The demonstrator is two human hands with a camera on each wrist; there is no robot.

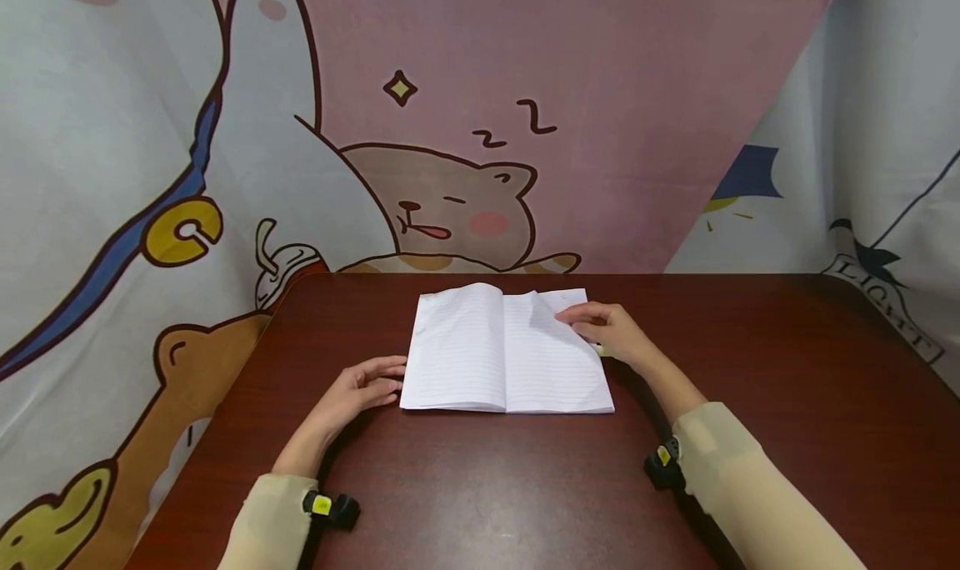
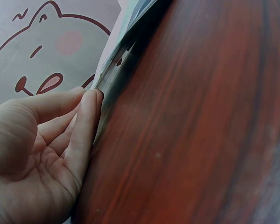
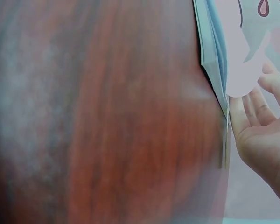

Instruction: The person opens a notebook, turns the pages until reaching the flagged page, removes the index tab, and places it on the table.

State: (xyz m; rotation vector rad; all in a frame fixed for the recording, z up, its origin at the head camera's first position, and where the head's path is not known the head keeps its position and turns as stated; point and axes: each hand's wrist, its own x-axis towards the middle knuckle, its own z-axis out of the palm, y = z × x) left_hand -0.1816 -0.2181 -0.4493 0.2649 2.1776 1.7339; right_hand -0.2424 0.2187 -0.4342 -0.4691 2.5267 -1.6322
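Observation:
An open notebook point(image 1: 457, 353) with lined white pages lies on the dark red-brown table point(image 1: 480, 487). My right hand point(image 1: 611, 332) is at its right edge. Thumb and fingers pinch the right-hand page point(image 3: 240, 77), which curls upward between them in the right wrist view. On the other side, my left hand point(image 1: 363, 387) rests with loosely bent fingers right at the notebook's left edge. Seen from the left wrist, the fingertips point(image 2: 97, 100) meet that edge close over the tabletop.
A cloth backdrop point(image 1: 600, 95) with cartoon animals hangs behind the table and along its sides. Each cream sleeve has a small black camera at the wrist, the left one point(image 1: 345, 512) and the right one point(image 1: 662, 467).

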